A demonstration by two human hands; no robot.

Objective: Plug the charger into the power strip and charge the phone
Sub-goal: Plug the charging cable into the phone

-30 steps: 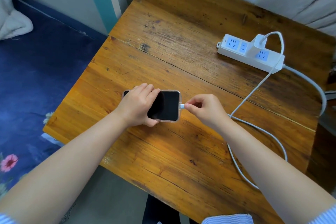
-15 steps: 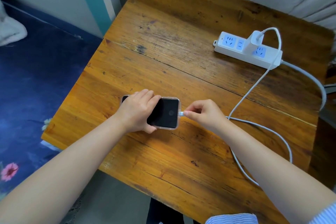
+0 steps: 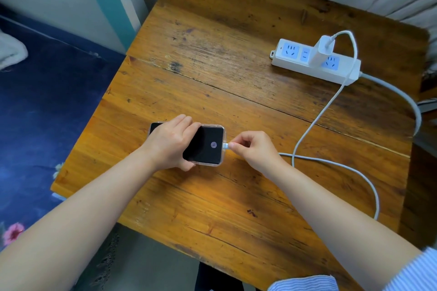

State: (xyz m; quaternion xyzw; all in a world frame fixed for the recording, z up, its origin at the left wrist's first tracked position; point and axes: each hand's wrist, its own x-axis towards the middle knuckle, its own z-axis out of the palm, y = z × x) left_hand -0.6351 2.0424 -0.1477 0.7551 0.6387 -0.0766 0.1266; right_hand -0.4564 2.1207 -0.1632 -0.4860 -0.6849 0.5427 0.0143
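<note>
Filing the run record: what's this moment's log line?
charger: in power strip | left hand: steadies phone | right hand: pinches cable plug at port

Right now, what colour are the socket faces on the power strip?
Light blue, on the white power strip; head view.

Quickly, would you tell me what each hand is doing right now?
Left hand: closed over the phone, holding it on the table.
Right hand: pinching the cable plug at the phone.
</note>
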